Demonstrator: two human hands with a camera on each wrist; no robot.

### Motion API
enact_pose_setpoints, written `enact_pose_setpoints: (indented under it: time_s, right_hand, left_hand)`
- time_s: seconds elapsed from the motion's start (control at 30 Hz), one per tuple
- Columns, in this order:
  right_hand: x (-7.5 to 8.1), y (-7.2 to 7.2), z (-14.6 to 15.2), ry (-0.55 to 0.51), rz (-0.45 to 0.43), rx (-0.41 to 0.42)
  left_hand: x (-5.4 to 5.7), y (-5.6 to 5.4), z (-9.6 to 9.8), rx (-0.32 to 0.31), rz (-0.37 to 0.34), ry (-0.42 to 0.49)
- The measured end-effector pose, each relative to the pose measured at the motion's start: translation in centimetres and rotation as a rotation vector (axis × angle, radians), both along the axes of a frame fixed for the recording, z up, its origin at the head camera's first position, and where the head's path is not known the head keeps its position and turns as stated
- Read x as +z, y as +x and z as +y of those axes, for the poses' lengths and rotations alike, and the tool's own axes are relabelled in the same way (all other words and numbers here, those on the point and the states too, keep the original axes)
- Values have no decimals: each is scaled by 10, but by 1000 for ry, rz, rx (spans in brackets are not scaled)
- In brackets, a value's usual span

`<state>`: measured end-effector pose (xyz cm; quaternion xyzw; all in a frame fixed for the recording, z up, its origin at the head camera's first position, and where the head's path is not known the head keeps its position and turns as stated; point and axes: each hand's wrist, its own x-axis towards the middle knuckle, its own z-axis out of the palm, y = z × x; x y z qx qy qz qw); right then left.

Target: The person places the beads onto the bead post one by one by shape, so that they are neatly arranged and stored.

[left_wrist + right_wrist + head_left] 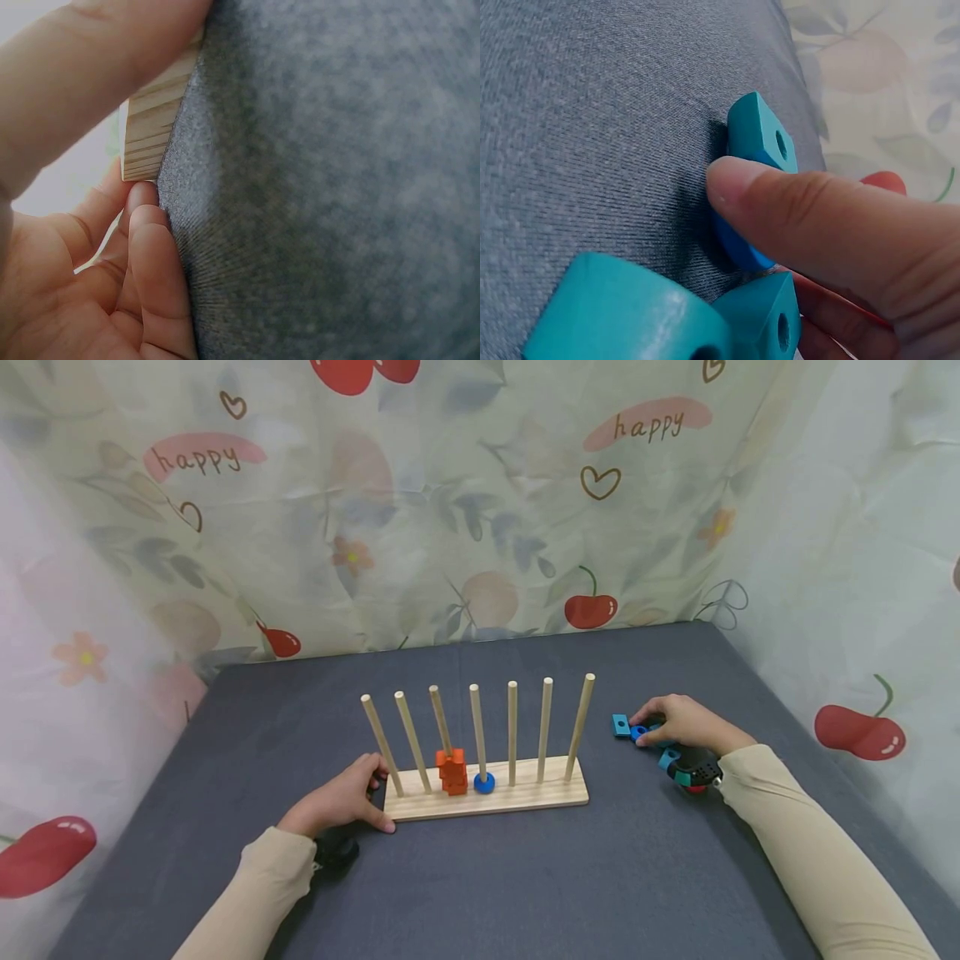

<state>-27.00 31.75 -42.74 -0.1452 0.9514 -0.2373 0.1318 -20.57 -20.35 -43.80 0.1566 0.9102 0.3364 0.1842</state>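
A wooden peg board [525, 795] with several upright pegs stands on the table. My left hand [341, 793] grips its left end, thumb at the front corner and fingers against the end, where the wood grain [154, 135] shows in the left wrist view. Orange blocks [452, 772] sit on the third peg from the left, and a blue bead [484, 784] is at the foot of the fourth. Over to the right, my right hand [690, 724] pinches a blue round bead [739, 247], partly hidden by the thumb. Just beyond it lies a teal block with a hole [761, 131].
More teal pieces [630, 315] lie close under the right hand, and a red piece [696, 789] shows beneath the wrist. Dark grey cloth [480, 893] covers the table. Printed curtains [450, 527] hang at the back and sides.
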Motion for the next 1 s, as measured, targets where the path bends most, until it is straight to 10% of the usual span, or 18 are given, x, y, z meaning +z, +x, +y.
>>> enact_pose_setpoints:
  time_s: [1.0]
  right_hand:
    - [76,24,-10,-177,154,-45]
  left_hand:
    - [-4,-2,-1,21,-9,-10]
